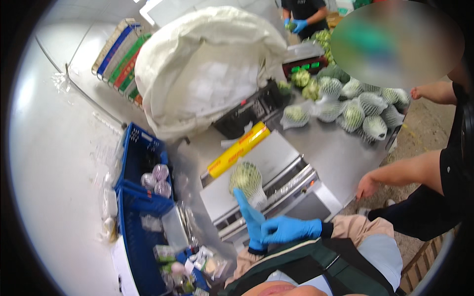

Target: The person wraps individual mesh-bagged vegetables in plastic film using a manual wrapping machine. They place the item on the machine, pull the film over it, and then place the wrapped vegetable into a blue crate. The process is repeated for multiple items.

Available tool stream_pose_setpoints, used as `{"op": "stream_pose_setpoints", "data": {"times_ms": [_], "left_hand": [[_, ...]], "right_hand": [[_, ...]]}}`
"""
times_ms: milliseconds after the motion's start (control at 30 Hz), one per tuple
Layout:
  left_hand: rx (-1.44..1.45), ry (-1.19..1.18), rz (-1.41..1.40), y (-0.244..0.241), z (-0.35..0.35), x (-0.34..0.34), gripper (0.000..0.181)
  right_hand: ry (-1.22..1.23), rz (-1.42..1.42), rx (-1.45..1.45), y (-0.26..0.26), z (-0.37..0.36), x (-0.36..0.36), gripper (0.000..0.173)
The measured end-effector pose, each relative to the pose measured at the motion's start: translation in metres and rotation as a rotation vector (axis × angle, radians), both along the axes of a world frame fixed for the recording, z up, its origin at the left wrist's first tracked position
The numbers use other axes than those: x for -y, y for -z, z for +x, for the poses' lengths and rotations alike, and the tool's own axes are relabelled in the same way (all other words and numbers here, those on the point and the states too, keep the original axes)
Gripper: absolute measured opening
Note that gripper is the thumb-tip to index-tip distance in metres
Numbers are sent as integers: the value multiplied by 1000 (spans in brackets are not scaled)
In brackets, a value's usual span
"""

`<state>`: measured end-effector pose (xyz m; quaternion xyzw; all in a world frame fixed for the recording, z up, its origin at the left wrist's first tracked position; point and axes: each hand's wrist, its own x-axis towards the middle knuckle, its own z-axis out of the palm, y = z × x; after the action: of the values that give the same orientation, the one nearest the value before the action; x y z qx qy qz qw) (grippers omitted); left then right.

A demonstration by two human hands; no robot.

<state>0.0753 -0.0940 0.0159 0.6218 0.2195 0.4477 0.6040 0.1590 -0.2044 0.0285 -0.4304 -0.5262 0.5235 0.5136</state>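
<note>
My left hand (250,218), in a blue glove, holds nothing; its fingers stretch forward. Its fingertips overlap the near edge of a pale green round vegetable (242,177) in a white foam net; contact is unclear. The vegetable sits on the metal plate of a film-wrapping machine (311,211). My right hand (290,230), also gloved in blue, has bent fingers against the left hand near its wrist and palm. Whether it pinches the left glove cannot be told. Behind the plate lies a yellow roll (237,150) with red writing.
Netted vegetables (351,113) are heaped at the steel table's far right, near a scale (303,64). A large white sack (166,66) stands behind. Blue crates (142,207) line the left. A co-worker's arm (407,172) reaches in from the right; another person (305,16) stands farther back.
</note>
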Motion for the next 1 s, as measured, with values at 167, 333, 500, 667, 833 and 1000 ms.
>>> {"op": "stream_pose_setpoints", "data": {"times_ms": [167, 333, 500, 667, 833, 1000], "left_hand": [[-77, -217, 139, -35, -45, -41, 52], [-652, -220, 700, -19, 12, -1, 61], [-1287, -422, 1245, 6, 13, 3, 63], [-1450, -529, 1276, 17, 19, -16, 73], [-1338, -492, 1107, -12, 29, 1, 87], [-1375, -579, 1213, -12, 25, 7, 88]], "right_hand": [[69, 54, -168, -24, -10, -47, 29], [745, 277, -18, 6, 40, -20, 21], [649, 495, 766, -34, 34, 16, 17], [521, 405, 691, -27, 27, 7, 12], [502, 265, 421, -26, 33, 9, 15], [384, 133, 190, -30, 38, 14, 15]]}}
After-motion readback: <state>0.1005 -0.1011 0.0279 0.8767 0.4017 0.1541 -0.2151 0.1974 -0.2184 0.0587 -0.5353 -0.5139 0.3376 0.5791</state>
